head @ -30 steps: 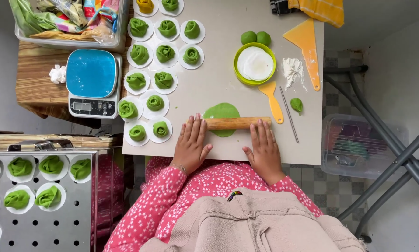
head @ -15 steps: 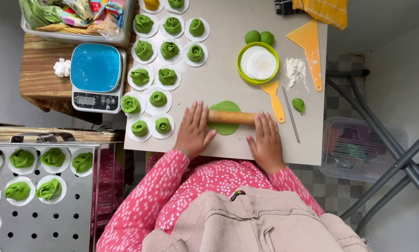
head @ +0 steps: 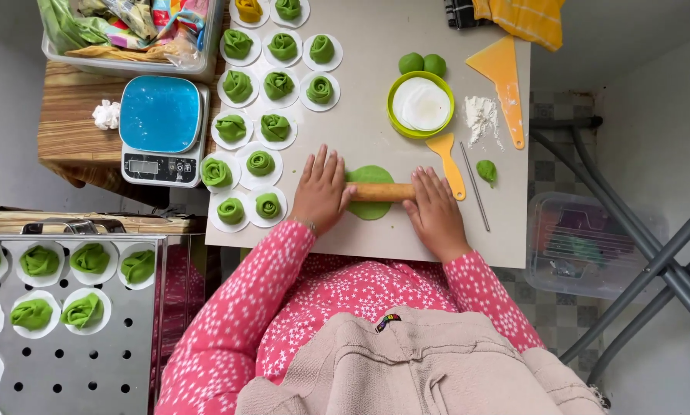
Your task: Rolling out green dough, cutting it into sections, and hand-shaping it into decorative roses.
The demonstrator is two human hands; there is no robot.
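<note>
A wooden rolling pin (head: 381,192) lies across a flat round of green dough (head: 369,175) on the beige board (head: 360,100). My left hand (head: 321,189) presses flat on the pin's left end, fingers spread. My right hand (head: 436,211) presses on its right end the same way. Just left of my left hand sit rolled green dough buns (head: 260,162) on white paper rounds.
A green bowl of white rounds (head: 421,104), two green dough balls (head: 422,63), flour (head: 480,115), orange scrapers (head: 447,156), a thin stick (head: 475,186) and a small dough lump (head: 486,170) lie right. A blue scale (head: 160,127) stands left. A perforated steel tray (head: 68,338) holds more buns.
Both hands have rolled the pin a little nearer over the green dough. The view has shifted, so the board sits lower in frame.
</note>
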